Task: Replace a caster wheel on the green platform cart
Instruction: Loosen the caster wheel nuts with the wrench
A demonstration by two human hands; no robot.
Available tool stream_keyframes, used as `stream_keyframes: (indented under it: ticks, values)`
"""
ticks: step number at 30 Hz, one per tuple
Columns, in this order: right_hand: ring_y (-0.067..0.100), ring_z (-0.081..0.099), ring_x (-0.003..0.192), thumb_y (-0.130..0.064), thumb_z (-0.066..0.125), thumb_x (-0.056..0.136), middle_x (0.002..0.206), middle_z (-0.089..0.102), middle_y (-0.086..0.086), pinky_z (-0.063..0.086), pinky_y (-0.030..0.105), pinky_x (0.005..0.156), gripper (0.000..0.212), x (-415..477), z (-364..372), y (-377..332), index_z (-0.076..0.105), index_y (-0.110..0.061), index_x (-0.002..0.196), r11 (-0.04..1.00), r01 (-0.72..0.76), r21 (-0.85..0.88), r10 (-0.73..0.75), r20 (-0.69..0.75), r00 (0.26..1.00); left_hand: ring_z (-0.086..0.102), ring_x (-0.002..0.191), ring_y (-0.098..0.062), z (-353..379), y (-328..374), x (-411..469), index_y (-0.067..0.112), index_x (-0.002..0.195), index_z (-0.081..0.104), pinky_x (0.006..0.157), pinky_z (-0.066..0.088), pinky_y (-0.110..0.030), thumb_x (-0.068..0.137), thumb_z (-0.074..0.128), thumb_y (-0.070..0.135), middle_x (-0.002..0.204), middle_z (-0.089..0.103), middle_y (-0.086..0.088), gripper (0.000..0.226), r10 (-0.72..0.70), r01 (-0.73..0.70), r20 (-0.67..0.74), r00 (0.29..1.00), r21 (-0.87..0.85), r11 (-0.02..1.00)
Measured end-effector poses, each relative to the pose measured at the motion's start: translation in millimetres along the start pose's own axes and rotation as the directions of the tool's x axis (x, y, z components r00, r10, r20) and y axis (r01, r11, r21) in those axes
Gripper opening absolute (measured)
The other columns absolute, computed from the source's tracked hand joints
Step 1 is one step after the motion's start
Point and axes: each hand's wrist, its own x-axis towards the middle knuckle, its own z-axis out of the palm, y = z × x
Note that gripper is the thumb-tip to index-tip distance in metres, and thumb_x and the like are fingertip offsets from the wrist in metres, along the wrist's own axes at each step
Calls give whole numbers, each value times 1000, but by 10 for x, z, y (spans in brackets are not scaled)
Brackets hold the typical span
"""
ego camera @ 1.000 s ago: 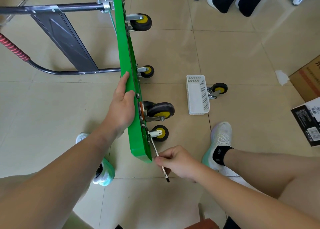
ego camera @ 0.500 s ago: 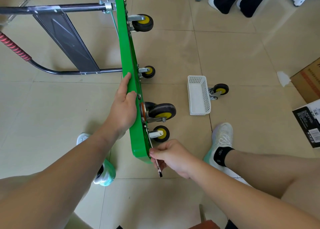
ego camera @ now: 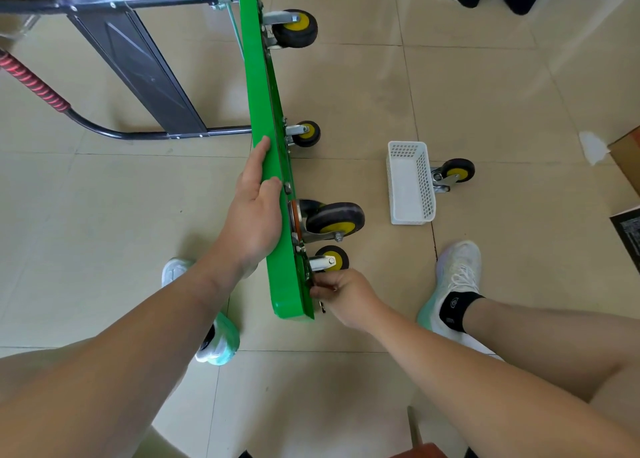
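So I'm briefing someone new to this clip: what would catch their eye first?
The green cart deck stands on its edge in the middle of the view, with the left hand gripping its upper rim. At its near end the right hand pinches a thin tool by the nearest small caster. A loose caster lies beside a white basket further right.

A white perforated plastic basket (ego camera: 410, 184) is set on the beige tiled floor (ego camera: 485, 87). A torn white paper scrap (ego camera: 593, 146) is seen just beside a brown cardboard box (ego camera: 630, 160).
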Motion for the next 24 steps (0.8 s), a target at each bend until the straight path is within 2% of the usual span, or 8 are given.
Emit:
stream_keyframes:
  ticks: [2, 3, 6, 8, 10, 13, 17, 24]
  values:
    - [10, 64, 99, -12, 68, 96, 114, 75, 3, 48, 16, 88, 25, -108, -83, 38, 75, -12, 120, 994, 4, -109, -5, -4, 1000, 59, 86, 11, 2, 7, -5, 45, 156, 27, 66, 44, -5, 105, 31, 17, 113, 49, 29, 58, -5, 5, 2, 1000, -3, 1000]
    - [9, 64, 93, -16, 69, 96, 110, 76, 0, 49, 17, 83, 23, -169, -125, 61, 76, -15, 117, 991, -9, -134, 7, -12, 1000, 59, 89, 9, 3, 11, -10, 45, 156, 26, 67, 45, -5, 105, 31, 18, 115, 48, 29, 59, -8, 8, 3, 1000, 1, 1000]
    - [13, 65, 84, -24, 70, 95, 101, 77, 8, 52, 26, 84, 16, -369, -216, 117, 79, -19, 107, 988, -45, -145, 43, -18, 999, 60, 101, -2, 5, 24, -30, 47, 156, 24, 74, 48, -12, 104, 31, 19, 128, 49, 22, 59, -7, 7, 5, 1000, 7, 1000]
    - [11, 63, 72, -28, 71, 94, 96, 75, 16, 52, 24, 75, 13, -516, -236, 80, 80, -20, 98, 991, -38, -125, 40, 19, 999, 61, 110, -12, 5, 33, -36, 47, 157, 24, 88, 53, -27, 104, 30, 20, 141, 48, 11, 60, -5, 5, 4, 1000, 1, 1000]
    - [7, 62, 66, -30, 72, 93, 89, 76, 12, 53, 23, 70, 10, -626, -230, -6, 80, -26, 89, 996, -40, -76, 44, 47, 998, 60, 115, -18, 5, 45, -43, 46, 157, 24, 97, 53, -38, 103, 29, 20, 147, 46, 5, 60, -4, 4, 1, 1000, -6, 1000]
    - [1, 65, 62, -30, 73, 92, 75, 77, -6, 52, 17, 62, 12, -703, -170, -154, 79, -30, 82, 999, -48, 21, 46, 95, 994, 61, 114, -18, 9, 60, -55, 47, 156, 24, 95, 53, -37, 103, 30, 20, 147, 47, 6, 60, -4, 4, -8, 1000, -5, 1000]
    - [2, 65, 60, -30, 74, 92, 71, 74, -7, 53, 24, 66, 11, -691, -84, -281, 79, -21, 88, 986, -86, 145, 72, 102, 992, 62, 110, -20, 7, 65, -60, 45, 157, 24, 93, 54, -37, 103, 30, 20, 142, 51, 4, 60, -2, 2, -10, 1000, -7, 1000]
    - [10, 64, 63, -24, 74, 92, 69, 73, -5, 54, 32, 75, 12, -525, -71, -299, 78, -20, 82, 984, -94, 150, 80, 98, 992, 62, 109, -19, -2, 70, -61, 46, 156, 23, 85, 53, -33, 101, 29, 23, 144, 49, 2, 61, -7, 7, 14, 1000, -3, 1000]
